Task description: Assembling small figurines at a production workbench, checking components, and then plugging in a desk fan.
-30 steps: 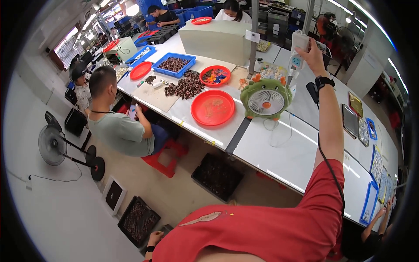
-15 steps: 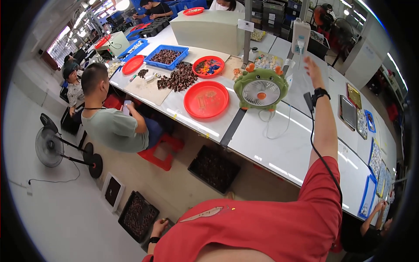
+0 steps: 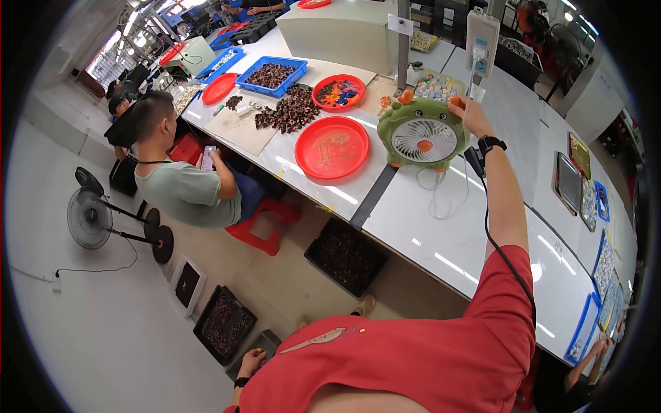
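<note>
R hand (image 3: 467,113) reached out over the white table (image 3: 441,241), fingers closed on the top-right edge of a green desk fan (image 3: 421,136) w/ orange ears, standing upright near the table's far side, just beside a red round tray (image 3: 332,147). L hand (image 3: 249,361) hung low by the floor, fingers loosely curled, holding nothing. Seated person (image 3: 180,180) at left.

Right hand (image 3: 470,114) fingers hidden behind green fan (image 3: 421,135); grip unclear.
</note>
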A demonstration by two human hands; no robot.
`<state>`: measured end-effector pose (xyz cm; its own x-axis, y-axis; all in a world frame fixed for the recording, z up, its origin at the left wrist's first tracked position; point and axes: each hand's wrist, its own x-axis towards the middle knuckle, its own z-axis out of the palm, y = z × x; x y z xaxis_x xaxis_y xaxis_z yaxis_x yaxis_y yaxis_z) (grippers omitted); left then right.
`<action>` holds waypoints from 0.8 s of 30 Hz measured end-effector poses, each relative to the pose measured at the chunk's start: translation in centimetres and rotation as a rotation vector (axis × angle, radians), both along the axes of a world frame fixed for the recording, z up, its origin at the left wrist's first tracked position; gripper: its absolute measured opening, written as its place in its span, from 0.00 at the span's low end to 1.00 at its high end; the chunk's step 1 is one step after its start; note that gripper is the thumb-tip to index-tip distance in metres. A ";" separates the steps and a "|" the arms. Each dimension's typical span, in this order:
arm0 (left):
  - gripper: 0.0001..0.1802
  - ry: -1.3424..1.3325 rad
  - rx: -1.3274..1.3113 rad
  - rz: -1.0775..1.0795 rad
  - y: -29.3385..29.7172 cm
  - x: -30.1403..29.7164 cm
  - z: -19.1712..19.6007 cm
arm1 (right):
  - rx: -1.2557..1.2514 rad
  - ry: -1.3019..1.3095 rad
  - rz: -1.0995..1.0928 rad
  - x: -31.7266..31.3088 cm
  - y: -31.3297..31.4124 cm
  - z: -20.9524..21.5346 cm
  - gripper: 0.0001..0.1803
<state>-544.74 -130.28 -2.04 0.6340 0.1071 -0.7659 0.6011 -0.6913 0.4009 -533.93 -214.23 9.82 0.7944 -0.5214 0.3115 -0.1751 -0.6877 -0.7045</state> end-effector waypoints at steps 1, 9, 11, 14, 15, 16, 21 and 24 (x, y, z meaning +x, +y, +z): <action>0.18 0.002 0.001 0.000 -0.4 0.1 0.4 | 0.001 0.002 0.000 -0.5 0.0 -0.1 0.20; 0.19 -0.025 0.060 0.019 -1.6 0.9 0.4 | 0.026 -0.140 -0.010 -2.7 -4.2 -1.6 0.16; 0.20 -0.041 0.050 -0.001 -1.4 1.1 0.1 | -0.064 -0.109 -0.081 -3.4 -4.2 -1.0 0.17; 0.22 -0.016 0.037 -0.060 -0.3 2.1 -1.5 | -0.139 -0.103 -0.135 -6.1 -8.5 -2.3 0.17; 0.23 -0.015 0.018 -0.044 -0.2 2.4 -1.6 | -0.041 -0.140 -0.129 -7.0 -9.2 -2.6 0.16; 0.23 -0.019 0.017 -0.033 0.0 2.1 -1.5 | 0.056 -0.179 -0.129 -7.8 -9.5 -2.6 0.15; 0.24 0.008 0.111 -0.125 -0.8 2.5 -0.6 | 0.181 -0.169 -0.128 -6.8 -10.1 -3.9 0.15; 0.25 0.001 0.103 -0.140 -2.0 3.4 0.1 | 0.218 -0.119 -0.166 -6.8 -10.0 -4.3 0.17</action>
